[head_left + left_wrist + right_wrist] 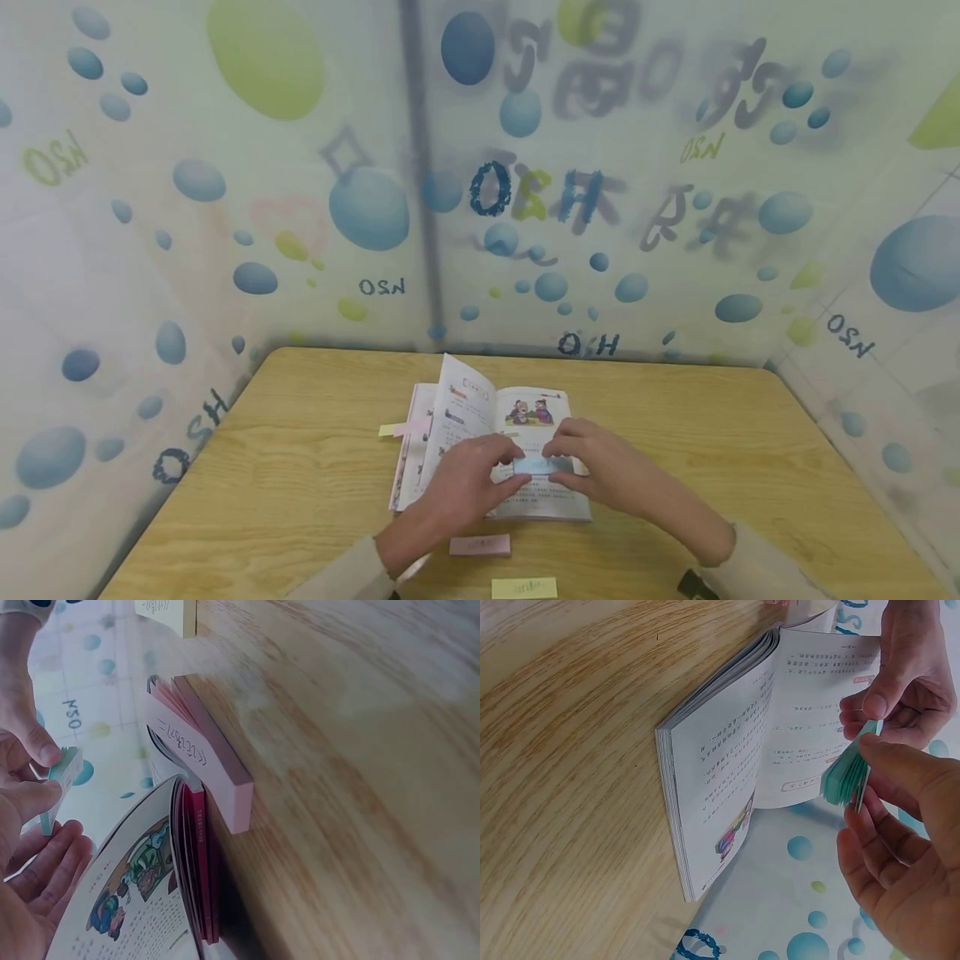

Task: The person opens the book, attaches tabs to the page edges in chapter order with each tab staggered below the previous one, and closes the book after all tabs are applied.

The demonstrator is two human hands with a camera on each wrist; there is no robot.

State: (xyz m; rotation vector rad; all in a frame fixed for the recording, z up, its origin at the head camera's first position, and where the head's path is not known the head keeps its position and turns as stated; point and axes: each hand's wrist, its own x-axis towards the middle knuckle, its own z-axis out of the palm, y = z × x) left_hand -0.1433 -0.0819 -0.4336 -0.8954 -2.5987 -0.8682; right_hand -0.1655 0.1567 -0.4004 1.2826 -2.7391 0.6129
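A small pad of blue-green sticky notes [534,466] is held between my two hands, over the right page of an open book [551,507]. My left hand [467,477] pinches one end with thumb and fingers. The other end is pinched by my right hand [603,467]. In the right wrist view the pad's sheets [844,780] fan apart at one end. Printed text and a colour picture of two figures [534,411] show on the page. A left leaf [459,421] of the book stands partly raised.
Pink [414,427] and yellow [387,431] sticky tabs jut from the book's left edge. A pink sticky-note pad [480,546] and a yellow one [523,588] lie on the wooden table [300,467] in front of the book. Patterned curtains [637,250] surround the table.
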